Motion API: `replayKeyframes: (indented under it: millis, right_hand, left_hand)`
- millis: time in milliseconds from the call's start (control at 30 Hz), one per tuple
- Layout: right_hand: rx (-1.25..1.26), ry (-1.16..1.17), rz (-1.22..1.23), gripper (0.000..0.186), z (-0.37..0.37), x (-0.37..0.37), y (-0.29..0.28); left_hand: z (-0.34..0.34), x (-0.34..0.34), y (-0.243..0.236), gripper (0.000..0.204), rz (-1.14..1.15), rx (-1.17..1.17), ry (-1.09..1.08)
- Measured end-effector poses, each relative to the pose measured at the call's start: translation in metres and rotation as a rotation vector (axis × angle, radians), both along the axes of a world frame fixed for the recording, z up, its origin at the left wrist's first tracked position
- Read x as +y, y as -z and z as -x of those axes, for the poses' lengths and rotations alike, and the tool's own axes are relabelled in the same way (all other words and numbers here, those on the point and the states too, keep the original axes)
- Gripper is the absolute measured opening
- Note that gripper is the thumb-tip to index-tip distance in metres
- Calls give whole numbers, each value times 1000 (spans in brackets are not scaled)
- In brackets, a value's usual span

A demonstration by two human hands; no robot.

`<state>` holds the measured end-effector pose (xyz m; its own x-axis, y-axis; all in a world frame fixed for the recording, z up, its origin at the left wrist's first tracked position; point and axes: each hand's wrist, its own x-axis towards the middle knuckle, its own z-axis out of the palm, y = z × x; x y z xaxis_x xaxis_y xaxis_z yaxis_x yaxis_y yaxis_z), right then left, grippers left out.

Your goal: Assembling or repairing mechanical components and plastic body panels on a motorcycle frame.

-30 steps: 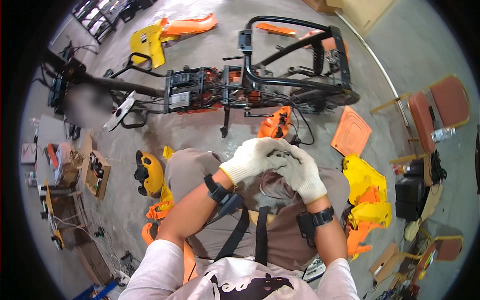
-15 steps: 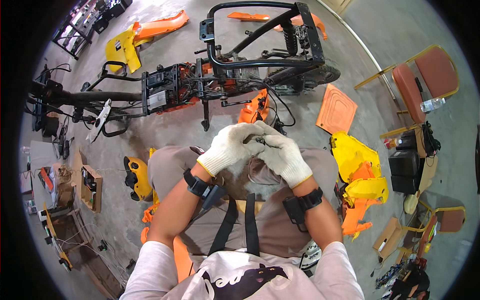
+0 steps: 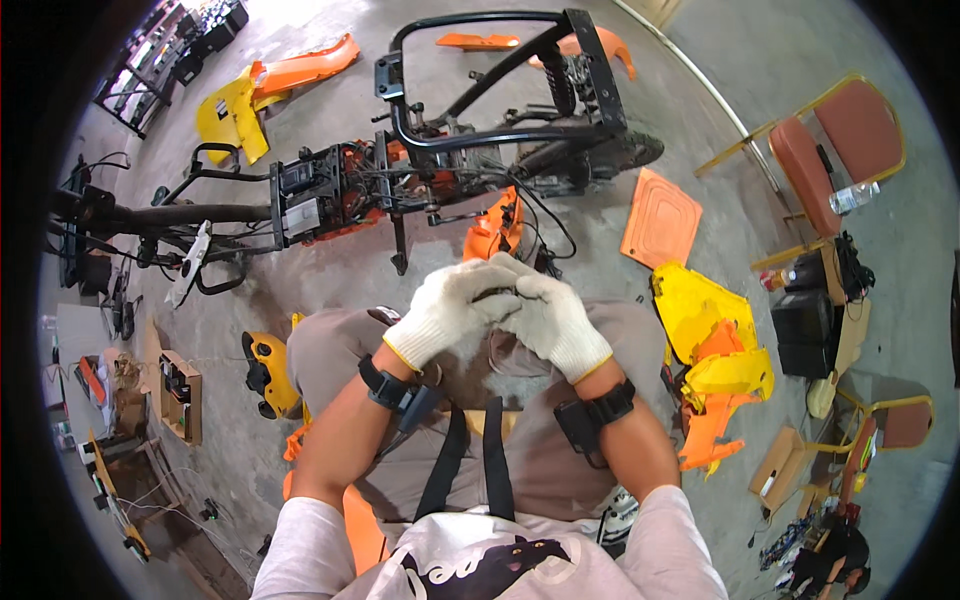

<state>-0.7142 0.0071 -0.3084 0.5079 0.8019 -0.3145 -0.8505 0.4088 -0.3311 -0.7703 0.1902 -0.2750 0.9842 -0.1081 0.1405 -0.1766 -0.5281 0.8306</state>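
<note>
My left hand (image 3: pixel 443 308) and my right hand (image 3: pixel 546 318), both in white knit gloves, meet in front of my knees. Their fingers are curled and closed together, with the fingertips touching. A small dark shape shows between them, but the gloves cover most of it and I cannot tell what it is. Just beyond my fingers lies an orange plastic panel (image 3: pixel 493 228) with black cables (image 3: pixel 545 215) beside it. Past that, the bare black frame of a motorbike or scooter (image 3: pixel 400 165) stretches across the floor, its wiring exposed.
An orange square panel (image 3: pixel 661 220) and yellow body panels (image 3: pixel 700 310) lie to my right. A yellow-and-black part (image 3: pixel 270 375) sits by my left knee. Farther right stands a red-brown chair (image 3: pixel 805 175) with a bottle on it. At far left is an open cardboard box (image 3: pixel 180 395).
The view has shifted slightly, moving the scene a little left. My hands stay together, and the small dark thing between them is more covered than before.
</note>
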Motion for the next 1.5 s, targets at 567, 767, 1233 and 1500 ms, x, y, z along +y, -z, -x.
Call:
replayKeyframes:
  millis: [567,767,1233,1500]
  right_hand:
    - [-126,141,194,43,-1,6,5]
    - [-430,233,345,46,24,21,-18]
    - [-209,462,-44,55,21,7,-55]
    - [112,514,171,33,6,12,-34]
  left_hand:
    - [-2,-21,0,55,475,342,-245]
    - [-7,0,35,56,1715,791,172]
    - [-8,3,18,43,1800,717,-88]
    - [-8,3,26,36,1375,615,-310]
